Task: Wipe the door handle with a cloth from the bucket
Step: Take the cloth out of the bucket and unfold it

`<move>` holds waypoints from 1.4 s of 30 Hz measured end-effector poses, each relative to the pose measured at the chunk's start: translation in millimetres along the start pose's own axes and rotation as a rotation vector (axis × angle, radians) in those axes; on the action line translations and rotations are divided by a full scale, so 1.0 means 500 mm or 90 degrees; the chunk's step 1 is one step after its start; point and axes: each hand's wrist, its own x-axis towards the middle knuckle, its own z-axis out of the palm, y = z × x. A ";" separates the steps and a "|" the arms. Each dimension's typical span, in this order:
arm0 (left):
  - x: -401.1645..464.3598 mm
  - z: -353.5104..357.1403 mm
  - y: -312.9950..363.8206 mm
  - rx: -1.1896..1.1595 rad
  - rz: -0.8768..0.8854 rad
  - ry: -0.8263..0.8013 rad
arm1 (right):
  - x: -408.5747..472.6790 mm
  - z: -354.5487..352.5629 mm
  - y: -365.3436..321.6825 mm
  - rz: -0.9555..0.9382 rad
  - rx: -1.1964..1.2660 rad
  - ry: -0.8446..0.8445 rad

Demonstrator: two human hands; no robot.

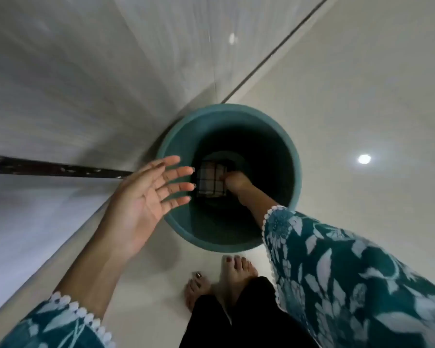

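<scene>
**Cloth gripped, handle not yet wiped**

Right hand point(236, 182) reaches deep into the round teal plastic bucket point(295, 172) on the pale tiled floor point(362, 96), fingers closed on the checked grey cloth point(210, 180) near the bottom. Left hand point(146, 197) hovers spread and empty over the bucket's left rim. Lifting the cloth out and wiping remain; no door handle is clearly identifiable.

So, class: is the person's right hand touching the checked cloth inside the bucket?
Touching. In the head view, the right hand reaches down into the green bucket and its fingers close on the edge of the checked cloth, with no gap showing between them.
</scene>
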 end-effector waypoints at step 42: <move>-1.277 0.007 0.347 0.093 0.273 0.096 | -1.586 0.095 -0.221 -0.556 0.089 -0.446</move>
